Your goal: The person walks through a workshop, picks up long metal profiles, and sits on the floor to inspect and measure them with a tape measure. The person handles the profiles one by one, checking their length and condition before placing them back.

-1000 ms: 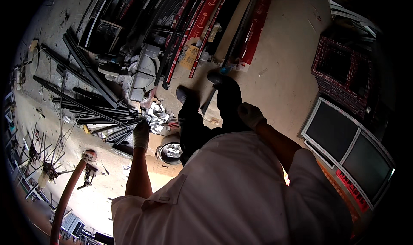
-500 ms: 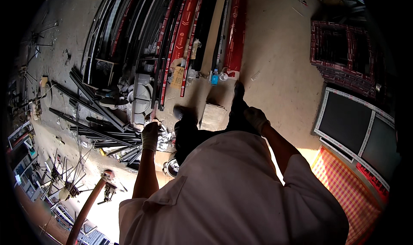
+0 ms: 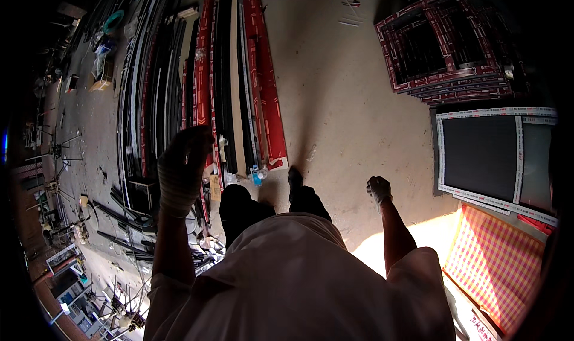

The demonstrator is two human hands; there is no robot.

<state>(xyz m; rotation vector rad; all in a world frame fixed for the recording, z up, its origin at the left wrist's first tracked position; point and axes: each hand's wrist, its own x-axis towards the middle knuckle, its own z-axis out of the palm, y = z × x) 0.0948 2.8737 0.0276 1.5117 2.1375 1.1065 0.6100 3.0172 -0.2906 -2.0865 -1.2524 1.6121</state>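
We note the left hand [image 3: 181,169], gloved and raised in front of the body, fingers curled loosely and holding nothing. It hangs above the long red and black strips [image 3: 263,84] laid side by side on the concrete floor [image 3: 341,102]. The right hand [image 3: 379,189], also gloved, hangs low at the side, fingers bent inward, empty and well apart from any item. Between the hands we see dark trousers and one shoe [image 3: 295,176] on the floor. A small blue bottle [image 3: 257,175] lies just beside the near ends of the strips. To the right we record stacked red frames [image 3: 442,48], a dark panel [image 3: 481,155] and a checked cloth [image 3: 496,263].
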